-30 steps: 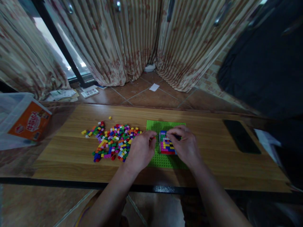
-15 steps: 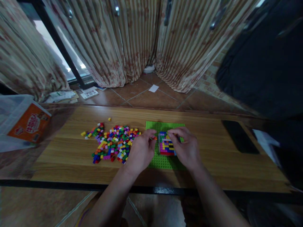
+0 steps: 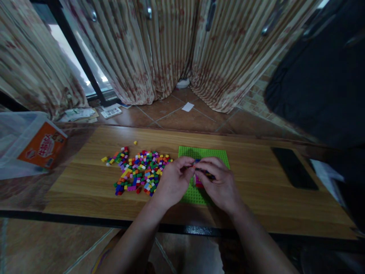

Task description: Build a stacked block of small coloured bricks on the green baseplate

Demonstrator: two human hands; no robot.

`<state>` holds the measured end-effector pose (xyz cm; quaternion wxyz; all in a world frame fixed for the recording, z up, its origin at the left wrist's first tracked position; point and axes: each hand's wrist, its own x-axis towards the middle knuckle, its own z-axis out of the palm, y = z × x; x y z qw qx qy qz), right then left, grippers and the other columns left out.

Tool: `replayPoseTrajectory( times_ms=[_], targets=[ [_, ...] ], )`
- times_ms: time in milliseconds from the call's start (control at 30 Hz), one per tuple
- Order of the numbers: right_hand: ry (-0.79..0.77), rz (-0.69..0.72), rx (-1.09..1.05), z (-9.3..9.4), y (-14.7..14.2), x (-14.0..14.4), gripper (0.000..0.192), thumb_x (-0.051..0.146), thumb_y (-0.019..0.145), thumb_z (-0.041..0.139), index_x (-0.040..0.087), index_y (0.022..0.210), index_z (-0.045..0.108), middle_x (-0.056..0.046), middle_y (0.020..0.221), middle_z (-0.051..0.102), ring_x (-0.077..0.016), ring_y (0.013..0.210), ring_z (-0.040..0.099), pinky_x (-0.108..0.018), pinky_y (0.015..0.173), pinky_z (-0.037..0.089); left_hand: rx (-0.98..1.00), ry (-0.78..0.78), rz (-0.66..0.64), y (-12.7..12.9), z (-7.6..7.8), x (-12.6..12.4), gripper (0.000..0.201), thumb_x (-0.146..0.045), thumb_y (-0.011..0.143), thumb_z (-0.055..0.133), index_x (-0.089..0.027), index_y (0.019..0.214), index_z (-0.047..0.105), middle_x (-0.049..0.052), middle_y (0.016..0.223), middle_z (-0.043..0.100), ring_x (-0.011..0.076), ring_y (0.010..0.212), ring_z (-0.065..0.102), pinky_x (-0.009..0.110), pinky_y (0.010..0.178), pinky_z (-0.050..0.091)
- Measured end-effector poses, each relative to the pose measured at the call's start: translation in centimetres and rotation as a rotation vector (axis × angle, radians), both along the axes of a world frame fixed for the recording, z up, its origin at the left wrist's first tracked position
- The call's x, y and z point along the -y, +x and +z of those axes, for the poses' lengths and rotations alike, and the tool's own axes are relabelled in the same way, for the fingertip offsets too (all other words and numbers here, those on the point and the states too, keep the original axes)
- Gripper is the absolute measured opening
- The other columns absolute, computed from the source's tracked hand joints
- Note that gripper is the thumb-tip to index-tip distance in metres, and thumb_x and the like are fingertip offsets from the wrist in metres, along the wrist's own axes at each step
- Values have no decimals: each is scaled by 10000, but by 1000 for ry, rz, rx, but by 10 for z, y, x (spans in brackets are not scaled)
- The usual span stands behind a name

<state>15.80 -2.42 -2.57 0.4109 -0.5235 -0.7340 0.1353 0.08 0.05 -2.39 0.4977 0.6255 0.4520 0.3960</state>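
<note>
My left hand (image 3: 177,182) is closed in a pinch, with a tiny reddish-orange toy brick (image 3: 194,166) at its fingertips. Against those fingertips, the fingers of my right hand (image 3: 218,182) are also pinched, meeting at the same small brick. Below them a block of multicoloured toy bricks (image 3: 198,182) stands on the green baseplate (image 3: 196,198); my right hand covers most of it. Left of my left hand lies a loose heap of small coloured bricks (image 3: 139,173).
The wooden table (image 3: 94,190) carries a black phone (image 3: 295,168) on the right. A lone yellow brick (image 3: 135,142) lies behind the heap. A clear plastic tub with an orange label (image 3: 42,144) stands at the left end. Curtains (image 3: 159,57) hang beyond the table.
My right hand has moved left from the brick block's right side, and its fingertips now meet those of my left hand over the block. The whole view has shifted slightly.
</note>
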Motion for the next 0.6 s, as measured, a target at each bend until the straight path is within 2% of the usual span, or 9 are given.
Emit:
replayPoseTrajectory(
  times_ms=[133, 300, 600],
  targets=[
    [16, -15, 65, 0, -1, 0, 141, 271, 898, 607, 288, 969, 727, -43, 980, 692, -229, 943, 637, -415, 836, 506, 37, -13, -29, 1, 5, 1, 160, -151, 870, 544, -163, 944, 685, 35, 912, 737, 141, 842, 685, 253, 778, 552],
    [20, -32, 50, 1, 3, -1, 145, 297, 920, 590, 265, 935, 730, -49, 941, 690, -213, 906, 634, -399, 826, 501, 22, -20, -49, 2, 4, 2, 193, -213, 893, 533, -163, 989, 693, 29, 868, 724, 141, 777, 674, 250, 722, 549],
    [-94, -74, -66, -9, 33, -8, 140, 325, 890, 626, 300, 917, 761, -40, 1023, 668, -213, 980, 615, -406, 874, 491, -208, 18, 17, -1, -3, 0, 223, -193, 869, 544, -169, 1042, 681, 38, 877, 743, 164, 787, 694, 271, 709, 549]
  ],
)
